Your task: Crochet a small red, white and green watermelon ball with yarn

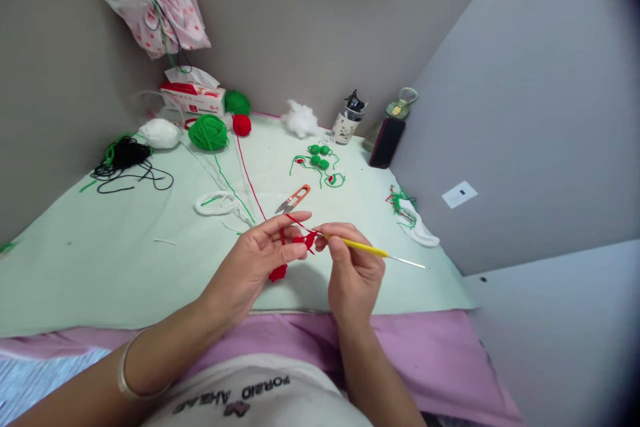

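Observation:
Between thumb and fingers my left hand (267, 243) pinches a small piece of red crochet work (309, 241), with red yarn running over the raised index finger. My right hand (353, 260) grips a yellow-handled crochet hook (367, 248) like a pen. Its left tip meets the red work; a bare metal end points out to the right. Another bit of red crochet (278, 273) shows below my left fingers. Just beyond them lie orange thread snips (295, 199). A red strand leads back to a red yarn ball (242, 125).
Behind on the pale table are a green yarn ball (208, 132), white yarn (160, 134), a black yarn tangle (125, 155) and a tissue box (194, 98). Green crocheted balls (319, 157), white stuffing (300, 119), a cup (347, 124) and a phone (387, 143) stand farther right. Walls close in the back and right.

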`<state>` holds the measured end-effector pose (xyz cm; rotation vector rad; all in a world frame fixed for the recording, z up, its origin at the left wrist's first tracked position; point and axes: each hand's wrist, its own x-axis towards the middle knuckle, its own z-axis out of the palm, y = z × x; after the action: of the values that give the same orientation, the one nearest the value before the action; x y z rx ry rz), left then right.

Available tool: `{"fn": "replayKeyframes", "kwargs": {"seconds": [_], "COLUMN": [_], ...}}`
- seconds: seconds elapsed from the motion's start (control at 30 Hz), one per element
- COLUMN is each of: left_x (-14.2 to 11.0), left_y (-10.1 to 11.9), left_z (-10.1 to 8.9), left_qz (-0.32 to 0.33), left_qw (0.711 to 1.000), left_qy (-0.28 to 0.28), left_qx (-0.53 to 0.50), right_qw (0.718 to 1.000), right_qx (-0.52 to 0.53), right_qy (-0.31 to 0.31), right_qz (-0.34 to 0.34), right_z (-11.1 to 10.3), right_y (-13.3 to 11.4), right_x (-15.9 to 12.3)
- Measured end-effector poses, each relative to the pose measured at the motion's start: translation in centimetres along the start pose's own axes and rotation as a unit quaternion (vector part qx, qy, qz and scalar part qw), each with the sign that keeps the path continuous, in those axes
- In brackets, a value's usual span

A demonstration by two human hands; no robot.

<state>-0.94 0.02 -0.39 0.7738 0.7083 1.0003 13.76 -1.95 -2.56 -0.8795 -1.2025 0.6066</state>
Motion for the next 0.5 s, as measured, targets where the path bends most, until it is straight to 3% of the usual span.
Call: {"fn": "replayKeyframes", "kwargs": {"seconds": [0.13,0.23,0.37,0.5], "left_x": [0.0,0.0,-0.1,-0.1], "left_y": [0.4,0.6,0.6,0.4], "left_z": [-0.2,-0.2,-0.3,-0.6], "left_qz": [-0.017,-0.013,0.017,0.054], "left_qw": [1.000,1.000,1.000,0.997], "left_qy": [0.012,0.017,0.022,0.020], "left_qx": [-0.005,-0.012,0.010,0.059], "right_qw": [0.993,0.989,0.995,0.999], "right_qx": [0.088,0.119,0.091,0.007], "right_qy": [0.002,0.003,-0.006,-0.012], "right_qz": [0.077,0.084,0.049,-0.036], "right_z": [-0.3,-0.3,-0.2,-0.1], "right_y": [0.2,0.0,-0.4,-0.9], "right_x": [0.3,0.2,-0.1,-0.3]}}
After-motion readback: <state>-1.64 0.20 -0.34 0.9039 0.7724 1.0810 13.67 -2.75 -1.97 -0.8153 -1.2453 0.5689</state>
